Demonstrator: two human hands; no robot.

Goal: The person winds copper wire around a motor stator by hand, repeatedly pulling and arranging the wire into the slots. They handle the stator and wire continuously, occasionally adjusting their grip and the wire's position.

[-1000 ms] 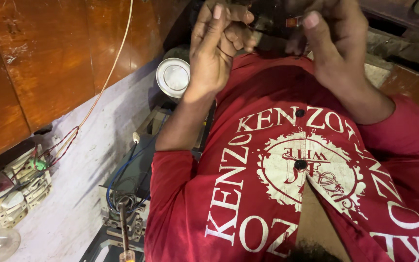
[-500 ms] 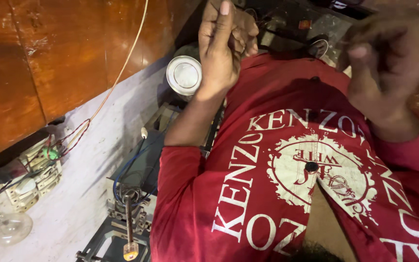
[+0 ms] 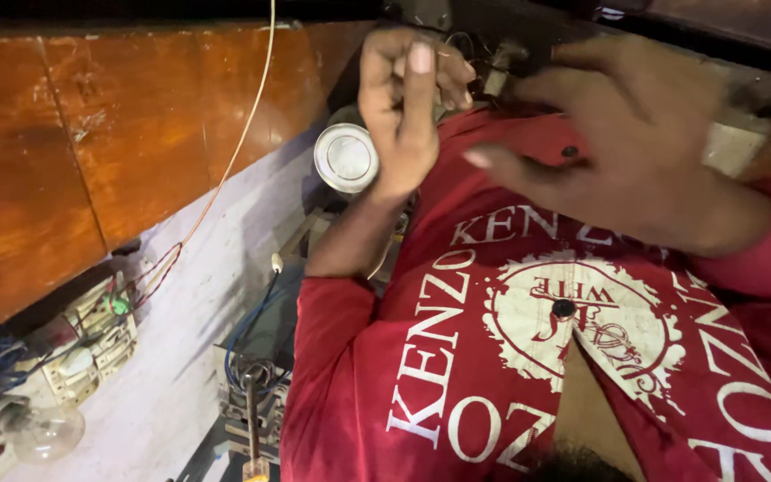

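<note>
My left hand [image 3: 403, 107] is raised in front of my red printed shirt [image 3: 493, 357], thumb up and fingers curled. Thin dark wires [image 3: 468, 43] loop out by its fingertips, and it seems to pinch them. My right hand [image 3: 622, 152] hovers to the right of it, blurred, with the fingers spread and nothing in it. A small gap separates the two hands. A round white cap [image 3: 346, 158] sits just left of my left wrist. What the wires lead to is hidden in the dark at the top.
A brown wooden panel [image 3: 91, 152] fills the left, with a thin orange wire [image 3: 244, 134] running down it. Lower left are a switch board with coloured wires [image 3: 91, 344] and a glass bulb [image 3: 45, 433]. Blue cables [image 3: 247, 335] and a metal tool [image 3: 252, 419] lie below.
The hands, joined at the top a second ago, have come apart. My right hand has swung right and opened. The view has tipped, so the white cap and the bulb sit lower.
</note>
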